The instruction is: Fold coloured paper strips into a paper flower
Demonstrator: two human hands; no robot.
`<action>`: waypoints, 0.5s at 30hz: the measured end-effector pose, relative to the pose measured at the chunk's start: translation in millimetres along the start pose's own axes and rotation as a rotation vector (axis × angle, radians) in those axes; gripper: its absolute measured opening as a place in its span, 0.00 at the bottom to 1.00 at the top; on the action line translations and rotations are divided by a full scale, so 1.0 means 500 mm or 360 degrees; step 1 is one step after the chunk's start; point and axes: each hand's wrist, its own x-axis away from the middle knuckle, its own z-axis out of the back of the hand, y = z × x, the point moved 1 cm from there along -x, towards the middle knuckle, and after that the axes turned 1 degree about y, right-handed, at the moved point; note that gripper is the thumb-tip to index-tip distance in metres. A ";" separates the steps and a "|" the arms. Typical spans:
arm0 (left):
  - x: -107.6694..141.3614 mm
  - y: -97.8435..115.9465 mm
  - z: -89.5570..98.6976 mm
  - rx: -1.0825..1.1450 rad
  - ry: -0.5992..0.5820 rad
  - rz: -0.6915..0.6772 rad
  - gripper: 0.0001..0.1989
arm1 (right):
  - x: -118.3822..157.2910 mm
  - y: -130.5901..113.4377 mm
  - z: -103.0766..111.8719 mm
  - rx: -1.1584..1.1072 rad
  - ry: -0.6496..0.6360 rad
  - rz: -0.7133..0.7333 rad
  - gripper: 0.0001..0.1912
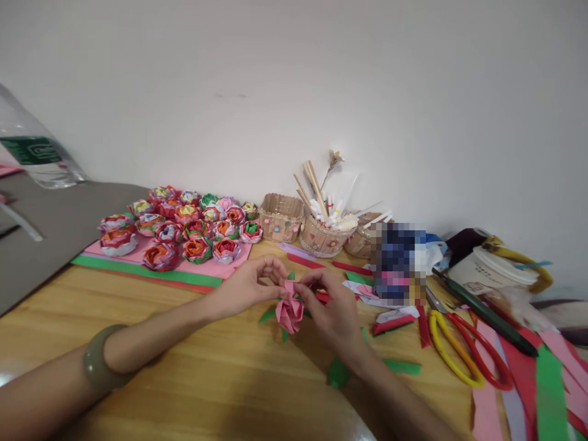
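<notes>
A pink folded paper flower (pixel 289 315) with green leaf-like pieces around it is held above the wooden table (pixel 184 380). My left hand (pixel 255 282) pinches its upper edge from the left, thumb and forefinger together. From the right, my right hand (pixel 326 303) grips a pink petal at the top between thumb and forefinger. The fingertips of both hands are close together. Green paper pieces (pixel 402 367) lie under and beside my right forearm.
Several finished paper flowers (pixel 197 250) stand on coloured sheets at the back left. Small baskets (pixel 281 220), one with sticks, are against the wall. To the right are scissors (pixel 452 349), a white tub (pixel 491 269), folded strips (pixel 395 321) and paper strips (pixel 549 392).
</notes>
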 end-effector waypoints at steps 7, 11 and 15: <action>-0.012 -0.007 0.011 -0.0037 -0.0012 0.0149 0.05 | -0.018 0.003 0.003 -0.0579 -0.0279 -0.0567 0.06; -0.010 -0.002 0.013 -0.0113 -0.0044 0.0129 0.04 | -0.022 0.007 0.004 -0.0701 -0.0338 -0.0667 0.06; -0.010 -0.003 0.015 -0.0115 -0.0004 0.0105 0.04 | -0.020 0.011 0.003 -0.0661 -0.0358 -0.0619 0.05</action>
